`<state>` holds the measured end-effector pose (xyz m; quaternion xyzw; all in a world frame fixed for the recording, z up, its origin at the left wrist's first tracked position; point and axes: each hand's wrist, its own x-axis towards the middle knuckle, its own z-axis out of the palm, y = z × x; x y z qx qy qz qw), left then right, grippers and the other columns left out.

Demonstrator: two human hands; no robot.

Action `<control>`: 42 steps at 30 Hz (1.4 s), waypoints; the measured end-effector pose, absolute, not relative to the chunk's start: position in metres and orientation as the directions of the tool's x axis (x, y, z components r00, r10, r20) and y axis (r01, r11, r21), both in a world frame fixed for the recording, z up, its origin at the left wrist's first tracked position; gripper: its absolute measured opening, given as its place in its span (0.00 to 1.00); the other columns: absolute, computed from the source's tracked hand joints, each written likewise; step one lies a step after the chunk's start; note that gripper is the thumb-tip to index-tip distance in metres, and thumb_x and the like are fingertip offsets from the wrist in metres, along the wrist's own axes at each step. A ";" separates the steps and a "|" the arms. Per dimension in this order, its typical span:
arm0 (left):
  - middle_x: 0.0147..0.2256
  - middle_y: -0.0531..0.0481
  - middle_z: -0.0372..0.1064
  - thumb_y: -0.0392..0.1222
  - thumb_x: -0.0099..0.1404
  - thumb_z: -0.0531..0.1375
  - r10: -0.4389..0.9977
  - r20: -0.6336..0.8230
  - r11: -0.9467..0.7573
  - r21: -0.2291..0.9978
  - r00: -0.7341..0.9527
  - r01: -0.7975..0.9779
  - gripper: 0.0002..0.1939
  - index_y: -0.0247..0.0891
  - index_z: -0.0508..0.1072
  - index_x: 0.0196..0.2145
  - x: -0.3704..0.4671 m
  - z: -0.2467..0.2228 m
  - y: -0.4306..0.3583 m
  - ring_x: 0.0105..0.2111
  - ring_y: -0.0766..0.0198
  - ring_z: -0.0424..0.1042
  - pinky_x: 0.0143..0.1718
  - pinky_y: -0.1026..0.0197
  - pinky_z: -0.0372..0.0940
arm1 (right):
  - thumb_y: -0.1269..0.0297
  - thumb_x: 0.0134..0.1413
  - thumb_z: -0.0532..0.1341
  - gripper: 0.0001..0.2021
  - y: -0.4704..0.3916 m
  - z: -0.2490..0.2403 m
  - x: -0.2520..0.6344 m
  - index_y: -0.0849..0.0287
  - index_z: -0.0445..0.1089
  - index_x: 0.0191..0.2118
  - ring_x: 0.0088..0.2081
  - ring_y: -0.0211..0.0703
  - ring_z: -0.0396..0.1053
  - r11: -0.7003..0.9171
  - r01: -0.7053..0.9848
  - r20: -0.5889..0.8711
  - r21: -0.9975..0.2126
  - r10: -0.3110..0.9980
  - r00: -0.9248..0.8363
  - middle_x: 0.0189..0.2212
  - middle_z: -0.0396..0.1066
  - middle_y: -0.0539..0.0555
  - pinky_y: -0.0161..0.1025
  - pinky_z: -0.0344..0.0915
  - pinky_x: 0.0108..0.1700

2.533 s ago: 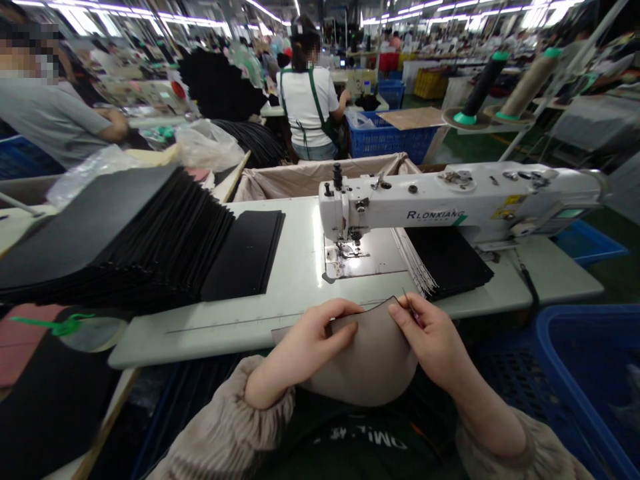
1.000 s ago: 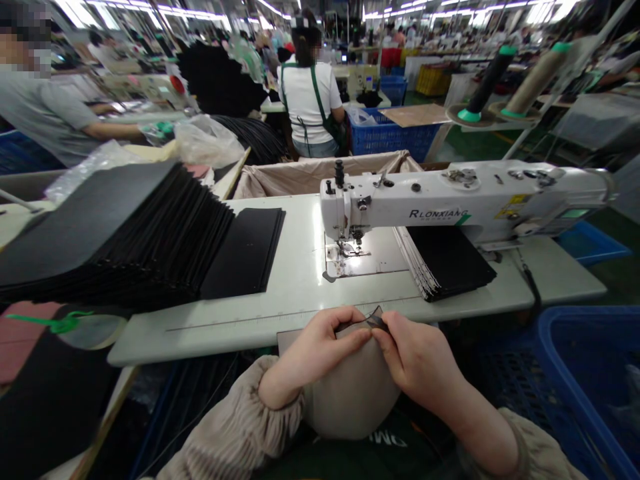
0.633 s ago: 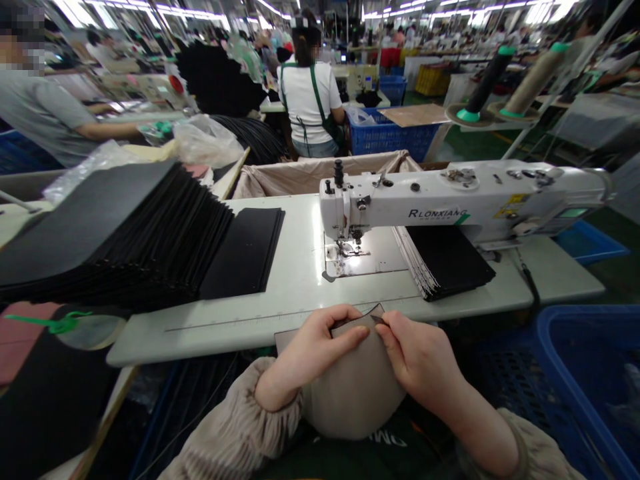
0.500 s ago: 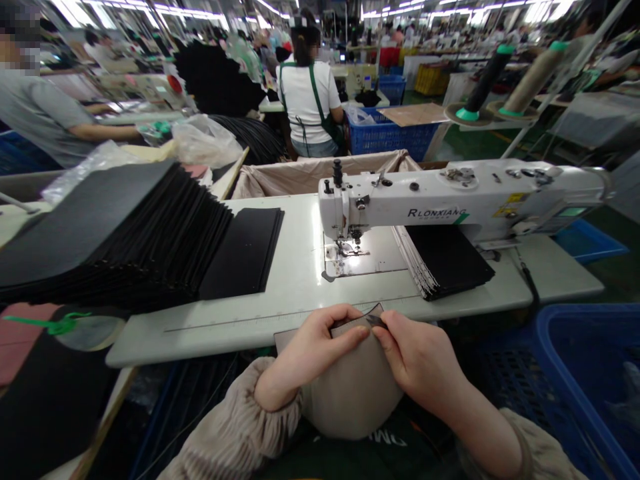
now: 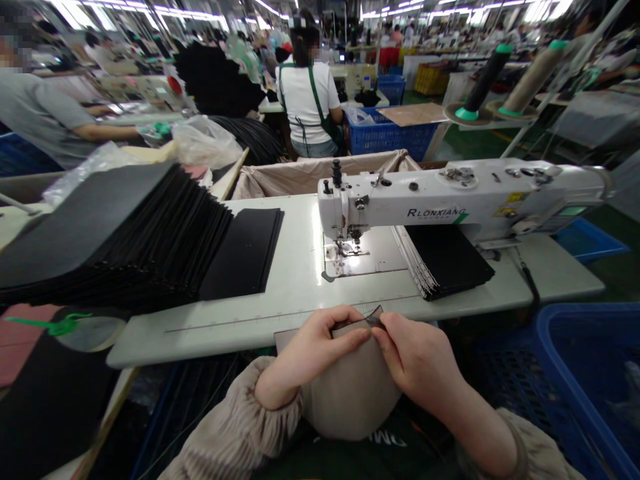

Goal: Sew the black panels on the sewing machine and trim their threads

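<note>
A beige panel with a dark edge (image 5: 357, 393) is held in front of my body, just off the front edge of the sewing table (image 5: 295, 287). My left hand (image 5: 320, 347) pinches its upper edge between thumb and fingers. On the right, my right hand (image 5: 417, 353) is closed at the panel's upper corner, holding a small dark pointed thing too small to make out. Beyond my hands stands a white sewing machine (image 5: 420, 200), its needle area over a metal plate (image 5: 375, 257).
Left on the table lie a tall stack of black panels (image 5: 150, 240) and a smaller pile (image 5: 245, 253). Another black stack (image 5: 445, 257) sits under the machine arm. A blue bin (image 5: 590, 347) stands at right. Other people work beyond, one in a white shirt (image 5: 313, 100).
My right hand has shifted very slightly at the panel's corner, and the dark edge there is bent a little differently. My left hand keeps its grip in nearly the same place.
</note>
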<state>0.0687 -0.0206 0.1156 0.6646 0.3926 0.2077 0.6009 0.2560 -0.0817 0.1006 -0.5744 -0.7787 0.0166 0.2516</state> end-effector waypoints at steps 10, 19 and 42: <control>0.41 0.49 0.76 0.49 0.65 0.61 0.809 -0.215 0.070 0.959 0.547 0.274 0.15 0.38 0.77 0.45 0.068 0.117 -0.020 0.42 0.56 0.72 0.44 0.60 0.64 | 0.62 0.68 0.49 0.11 -0.084 0.105 0.264 0.58 0.64 0.35 0.24 0.37 0.65 0.289 0.828 0.313 -0.480 0.938 -0.145 0.24 0.67 0.48 0.36 0.50 0.27; 0.42 0.50 0.77 0.47 0.66 0.60 0.832 -0.158 0.018 0.966 0.533 0.258 0.13 0.39 0.78 0.43 0.072 0.117 -0.022 0.43 0.57 0.73 0.47 0.60 0.64 | 0.61 0.67 0.50 0.12 -0.082 0.107 0.258 0.57 0.63 0.32 0.23 0.37 0.63 0.264 0.887 0.317 -0.379 0.937 -0.144 0.22 0.65 0.48 0.37 0.48 0.27; 0.37 0.52 0.77 0.47 0.67 0.60 0.799 -0.215 0.076 0.962 0.562 0.261 0.11 0.40 0.79 0.37 0.071 0.115 -0.021 0.40 0.60 0.73 0.42 0.62 0.64 | 0.62 0.67 0.50 0.13 -0.083 0.100 0.254 0.58 0.65 0.31 0.23 0.39 0.62 0.315 0.904 0.422 -0.289 0.889 -0.175 0.22 0.65 0.49 0.39 0.48 0.28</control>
